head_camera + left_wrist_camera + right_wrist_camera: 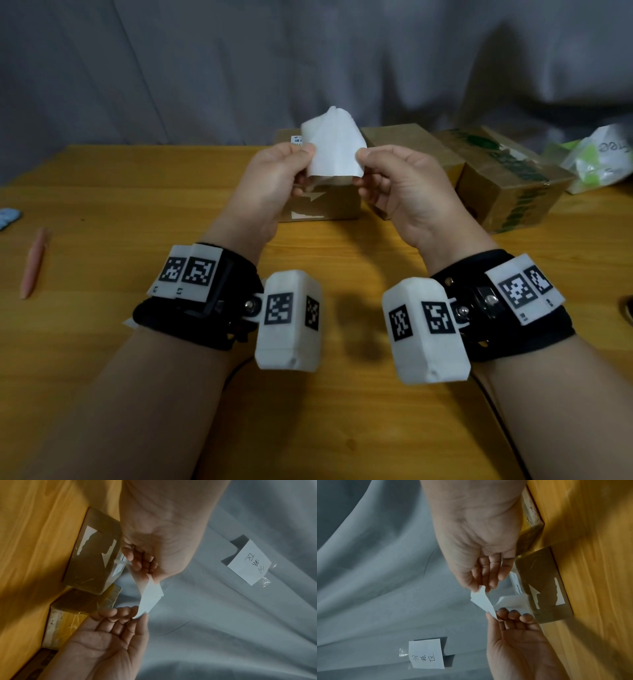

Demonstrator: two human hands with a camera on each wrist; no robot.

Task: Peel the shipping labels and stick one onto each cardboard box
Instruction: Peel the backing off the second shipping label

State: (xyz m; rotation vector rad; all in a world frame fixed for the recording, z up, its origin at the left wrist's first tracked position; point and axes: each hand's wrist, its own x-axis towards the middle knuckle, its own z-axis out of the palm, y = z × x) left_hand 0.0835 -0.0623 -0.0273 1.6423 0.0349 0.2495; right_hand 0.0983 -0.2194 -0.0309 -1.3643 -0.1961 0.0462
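Observation:
Both hands hold one white shipping label (331,147) in the air above the table's far middle. My left hand (303,156) pinches its left edge and my right hand (363,157) pinches its right edge; the sheet is bent and creased between them. The left wrist view shows the label (150,599) stretched from my left hand (150,577) to my right hand (137,614). Just below and behind stands a small cardboard box (329,205) with torn white label scraps on its front. Two more boxes (411,140) (507,181) stand to its right, the far one with green print.
A pink pen (32,263) lies at the table's left, with a blue item (8,217) at the edge. A plastic bag (596,157) with green contents sits far right. A grey cloth hangs behind, with a handwritten note (426,654) taped on it.

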